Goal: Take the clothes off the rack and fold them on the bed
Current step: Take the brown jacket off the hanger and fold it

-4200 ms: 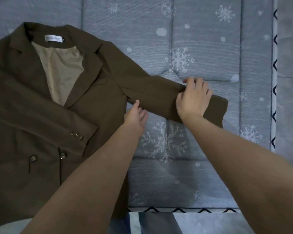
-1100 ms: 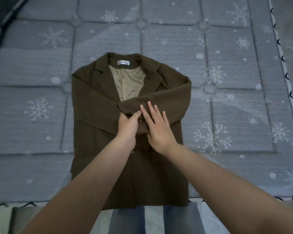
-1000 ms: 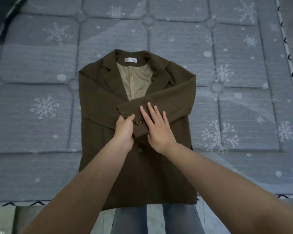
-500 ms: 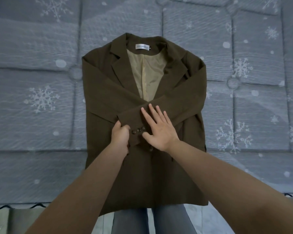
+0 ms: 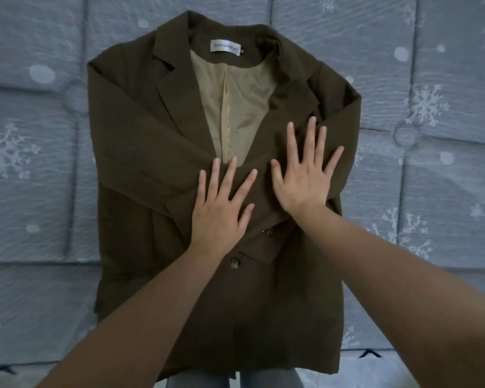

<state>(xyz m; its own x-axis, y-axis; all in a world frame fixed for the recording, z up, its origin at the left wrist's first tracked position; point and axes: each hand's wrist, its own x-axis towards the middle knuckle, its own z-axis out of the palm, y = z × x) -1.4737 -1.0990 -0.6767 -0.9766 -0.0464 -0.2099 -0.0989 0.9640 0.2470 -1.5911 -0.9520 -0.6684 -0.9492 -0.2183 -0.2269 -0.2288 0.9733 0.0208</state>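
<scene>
Nearest the camera, the hem of the dark olive-brown woven blazer [image 5: 230, 317] hangs slightly over the near edge of the grey-blue quilted bed with its snowflake print [image 5: 445, 169], above the person's grey-trousered legs [image 5: 266, 379]. Further in, both hands lie flat on the garment's chest with fingers straight and spread: the left hand [image 5: 221, 211] presses the cuff of the sleeve folded across from the left, the right hand [image 5: 305, 177] presses the sleeve folded across from the right. Neither grip encloses any cloth; both are open and pressing down. The blazer lies face up, front closed over its brown buttons [image 5: 235, 262], the two sleeves crossed at the waist. Its long axis runs from near to far, hem toward the person, collar and white neck label [image 5: 225, 47] pointing away, tan lining [image 5: 233, 107] exposed between the lapels. Risks, as judged: once the palms lift, the crossed sleeves may spring or slide apart, the cloth looking stiff; the overhanging hem could drag the body toward the bed edge; a lengthwise fold made off-centre would leave the lapels creased.
</scene>
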